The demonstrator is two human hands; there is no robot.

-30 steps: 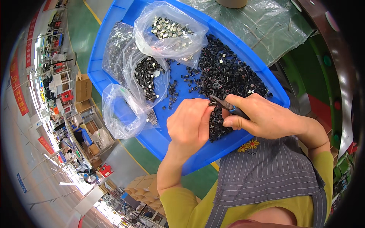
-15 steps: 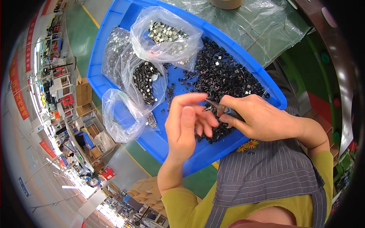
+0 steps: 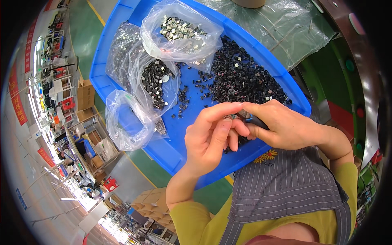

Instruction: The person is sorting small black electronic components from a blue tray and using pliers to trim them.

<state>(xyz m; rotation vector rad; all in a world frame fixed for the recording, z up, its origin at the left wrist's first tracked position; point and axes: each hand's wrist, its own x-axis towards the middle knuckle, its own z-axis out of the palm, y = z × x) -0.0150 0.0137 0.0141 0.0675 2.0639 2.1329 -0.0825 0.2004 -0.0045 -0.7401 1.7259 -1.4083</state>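
Note:
Over the near part of a blue tray [image 3: 179, 153], my two hands meet at the fingertips. My right hand [image 3: 281, 124] grips small pliers [image 3: 256, 121] with dark, blue-edged handles; their jaws are mostly hidden between my hands. Curled in front of the jaws, my left hand [image 3: 208, 136] has its index finger stretched to my right fingertips and its thumb bent against the other fingers. Whatever it pinches is too small or hidden to make out. Beneath and beyond lies a heap of small black pieces [image 3: 249, 77], a few with shiny square faces.
On the tray's left side, a clear plastic bag [image 3: 179, 30] holds shiny square pieces, and another bag [image 3: 155, 83] holds dark ones. One more open bag [image 3: 128, 122] overhangs the left rim. A tape roll [image 3: 249, 3] sits on the plastic-covered table [image 3: 294, 28].
My left hand has moved right and curled in, its index fingertip now meeting my right hand. The pliers' jaws, visible before, are largely covered. The view has shifted slightly.

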